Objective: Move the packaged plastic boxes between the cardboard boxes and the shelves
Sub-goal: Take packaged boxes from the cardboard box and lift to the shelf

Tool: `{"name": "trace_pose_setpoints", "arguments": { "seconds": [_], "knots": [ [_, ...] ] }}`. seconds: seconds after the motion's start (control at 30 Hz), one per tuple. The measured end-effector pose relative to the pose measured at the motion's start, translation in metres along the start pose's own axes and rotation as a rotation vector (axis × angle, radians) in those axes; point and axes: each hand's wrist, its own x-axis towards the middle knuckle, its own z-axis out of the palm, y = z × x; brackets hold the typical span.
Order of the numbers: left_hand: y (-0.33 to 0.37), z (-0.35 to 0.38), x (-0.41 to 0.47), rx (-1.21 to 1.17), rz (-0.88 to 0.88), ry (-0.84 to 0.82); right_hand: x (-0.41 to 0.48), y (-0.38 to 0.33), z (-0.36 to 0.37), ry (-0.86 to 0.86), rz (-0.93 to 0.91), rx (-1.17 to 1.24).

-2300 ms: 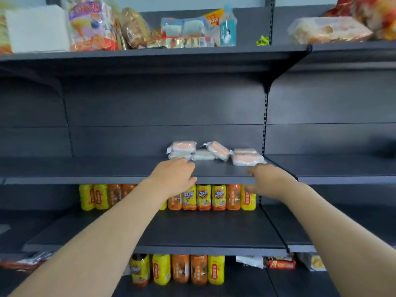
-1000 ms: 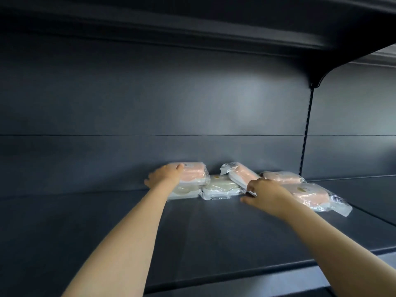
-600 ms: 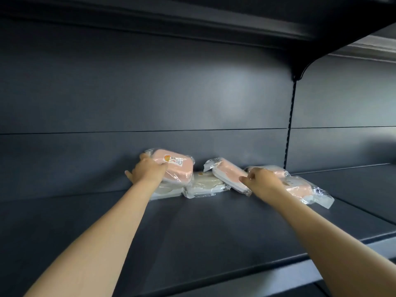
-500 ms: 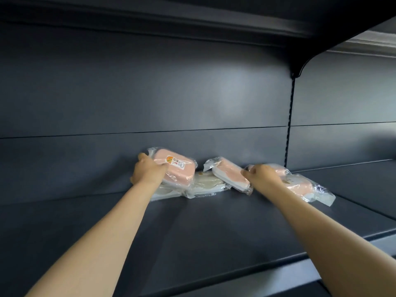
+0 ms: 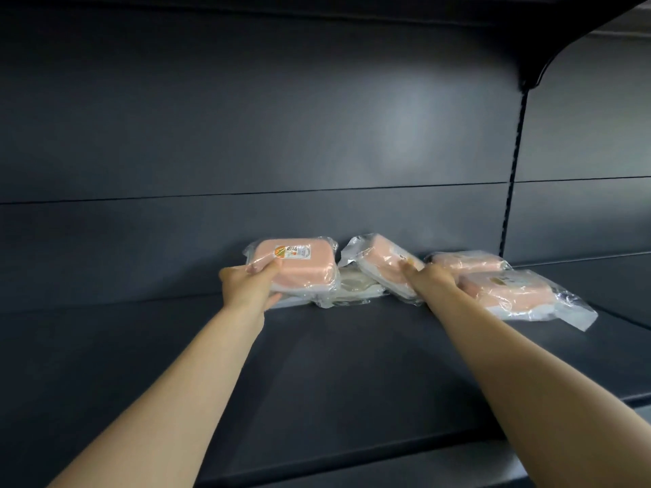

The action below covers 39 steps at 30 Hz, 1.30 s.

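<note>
Several plastic boxes wrapped in clear film lie at the back of a dark shelf [image 5: 334, 375]. My left hand [image 5: 250, 285] grips a pink box [image 5: 303, 267] with an orange label, thumb on top, lifted and tilted above a pale box [image 5: 354, 283] beneath. My right hand [image 5: 431, 278] reaches between a second tilted pink box [image 5: 382, 264] and a pink box [image 5: 510, 294] at the right; its fingers touch both. Whether it grips either I cannot tell. Another pink box [image 5: 466, 264] lies behind.
The dark back panel [image 5: 281, 135] rises straight behind the boxes. An upper shelf overhangs, held by a bracket [image 5: 535, 70] at the top right. A slotted upright [image 5: 512, 170] separates this bay from the adjoining shelf [image 5: 620, 283] on the right.
My left hand has lifted and tilted the labelled pink box off the pale box beneath. My right hand has slid further in between the two pink boxes on the right.
</note>
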Motion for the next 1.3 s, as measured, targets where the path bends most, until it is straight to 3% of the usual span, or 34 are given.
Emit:
{"name": "trace_pose_setpoints", "arguments": {
  "seconds": [0.27, 0.53, 0.73, 0.93, 1.3],
  "knots": [
    [-0.006, -0.015, 0.005, 0.029, -0.083, 0.019, -0.012, 0.004, 0.013, 0.025, -0.074, 0.132],
    [0.007, -0.036, -0.017, -0.010, -0.027, -0.012, -0.040, 0.009, 0.012, 0.124, -0.121, 0.277],
    [0.021, -0.055, -0.061, -0.032, -0.033, -0.092, -0.084, 0.018, -0.004, 0.098, -0.171, 0.338],
    [0.039, -0.074, -0.134, -0.046, -0.018, -0.104, -0.143, 0.036, -0.042, 0.100, -0.205, 0.445],
    [0.042, -0.098, -0.344, -0.158, 0.024, 0.062, -0.262, 0.122, -0.121, -0.016, -0.341, 0.563]
  ]
}}
